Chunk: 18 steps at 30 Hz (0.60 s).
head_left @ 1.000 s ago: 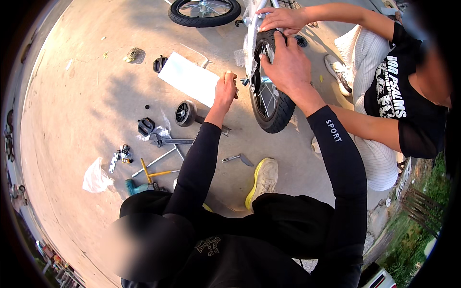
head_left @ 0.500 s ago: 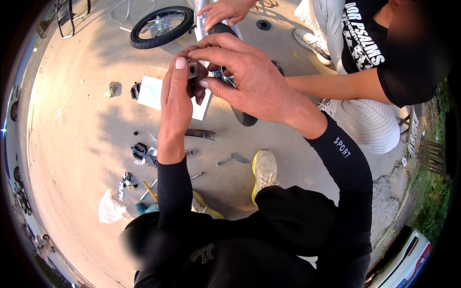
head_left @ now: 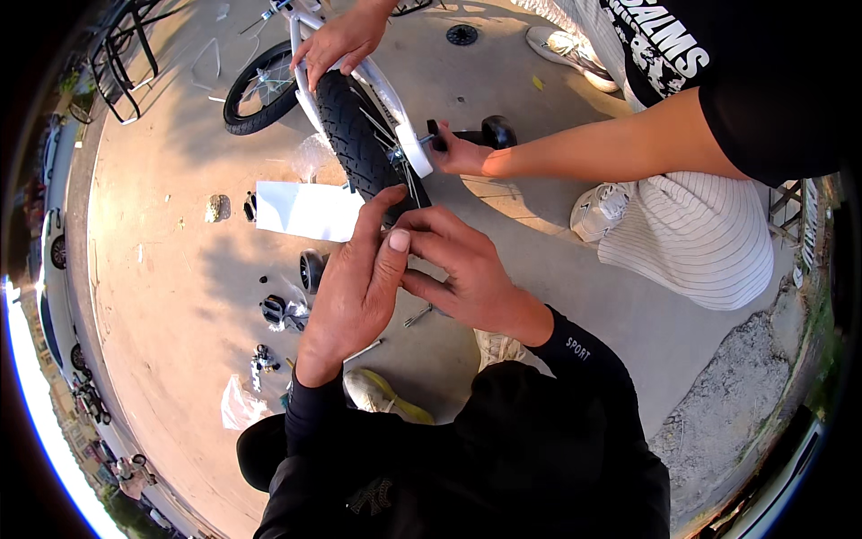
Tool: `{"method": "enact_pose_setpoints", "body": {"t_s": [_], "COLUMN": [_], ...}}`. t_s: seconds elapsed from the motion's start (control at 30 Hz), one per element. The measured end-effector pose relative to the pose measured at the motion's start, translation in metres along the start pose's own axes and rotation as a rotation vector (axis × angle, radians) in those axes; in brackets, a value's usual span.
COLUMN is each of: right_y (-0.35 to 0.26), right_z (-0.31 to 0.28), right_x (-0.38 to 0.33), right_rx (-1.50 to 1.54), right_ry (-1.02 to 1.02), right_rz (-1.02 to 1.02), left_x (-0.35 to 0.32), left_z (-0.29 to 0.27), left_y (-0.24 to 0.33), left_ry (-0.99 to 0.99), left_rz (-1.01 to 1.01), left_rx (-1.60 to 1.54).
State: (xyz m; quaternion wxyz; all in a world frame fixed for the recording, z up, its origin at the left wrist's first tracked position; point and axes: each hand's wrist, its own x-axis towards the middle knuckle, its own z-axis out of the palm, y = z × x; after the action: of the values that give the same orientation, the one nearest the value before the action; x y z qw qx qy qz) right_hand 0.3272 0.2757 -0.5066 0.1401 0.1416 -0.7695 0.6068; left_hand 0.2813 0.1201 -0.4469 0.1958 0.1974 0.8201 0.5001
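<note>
My left hand [head_left: 359, 278] and my right hand [head_left: 467, 274] meet in front of me, fingers bent and pinched together at the tips. What lies between them is hidden by the fingers. Just beyond my fingertips is the black tyre [head_left: 346, 126] of a small bicycle with a white frame [head_left: 382, 90]. A co-worker's hand [head_left: 346, 40] rests on top of that wheel. The same person's other hand [head_left: 462, 154] is at the wheel's axle, by a small black wheel [head_left: 498, 132].
A loose spoked wheel [head_left: 260, 90] lies beyond, left of the bicycle. White paper [head_left: 305, 211], a black pedal [head_left: 273, 310], another small black wheel [head_left: 312, 269], a brake-like metal part [head_left: 263, 359] and a plastic bag [head_left: 242, 404] are on the ground. The co-worker's shoe [head_left: 600, 212] stands at right.
Both my hands have come lower and nearer to me; the small metal part seen between them is now hidden. More of the bicycle wheel shows, and the co-worker's hand at the axle has come into view.
</note>
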Motion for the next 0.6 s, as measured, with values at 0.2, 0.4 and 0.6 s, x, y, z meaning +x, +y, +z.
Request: {"method": "enact_pose_setpoints", "body": {"t_s": [0.2,0.4,0.6], "right_y": [0.054,0.112,0.124], "right_z": [-0.022,-0.037,-0.043], "right_x": [-0.011,-0.009,-0.014], "right_rx": [0.996,1.609,1.639], "right_ry": [0.183,0.129,0.095], "right_rz": [0.445,0.412,0.381], "left_x": [0.019,0.012,-0.017], "left_z": [-0.005,-0.041,-0.06], "left_y": [0.009,0.005,-0.038], "left_ry": [0.073,0.006,-0.085], "left_rz": [-0.095,-0.176,-0.243], "left_rx": [0.229,0.457,0.465]}}
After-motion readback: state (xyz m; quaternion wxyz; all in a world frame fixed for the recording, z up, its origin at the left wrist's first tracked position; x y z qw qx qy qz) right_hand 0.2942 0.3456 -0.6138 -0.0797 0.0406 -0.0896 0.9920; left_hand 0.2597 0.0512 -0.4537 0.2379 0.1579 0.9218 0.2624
